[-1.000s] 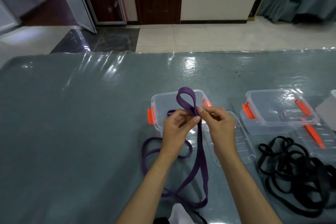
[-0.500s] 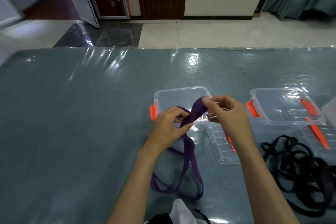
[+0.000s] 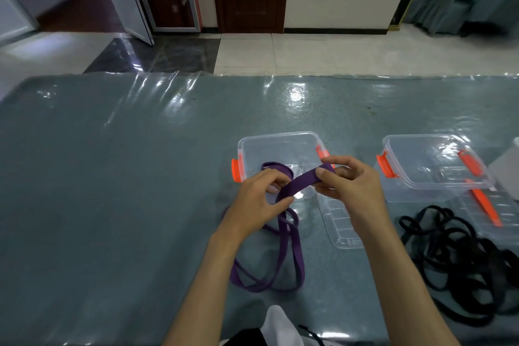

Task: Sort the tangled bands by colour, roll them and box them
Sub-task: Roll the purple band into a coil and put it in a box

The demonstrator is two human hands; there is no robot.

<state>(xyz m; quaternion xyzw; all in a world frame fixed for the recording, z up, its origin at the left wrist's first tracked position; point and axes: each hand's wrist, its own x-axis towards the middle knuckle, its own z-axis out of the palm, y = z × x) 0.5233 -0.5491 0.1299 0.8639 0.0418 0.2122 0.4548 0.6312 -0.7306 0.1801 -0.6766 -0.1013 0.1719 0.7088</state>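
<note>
Two hands, left hand [image 3: 257, 199], right hand [image 3: 351, 185], pinching purple band [image 3: 297, 185] (flat, looped)

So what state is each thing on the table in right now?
purple band: held taut between both hands, rest trailing loose on the table
left hand: pinching the band
right hand: pinching the band
near box: open
right box: open
black bands: tangled heap

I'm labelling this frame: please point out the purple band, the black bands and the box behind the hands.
purple band [image 3: 297, 187], head view, taut stretch between the hands
black bands [image 3: 460, 255], head view, middle of the tangle
box [image 3: 278, 136], head view, far rim
</note>
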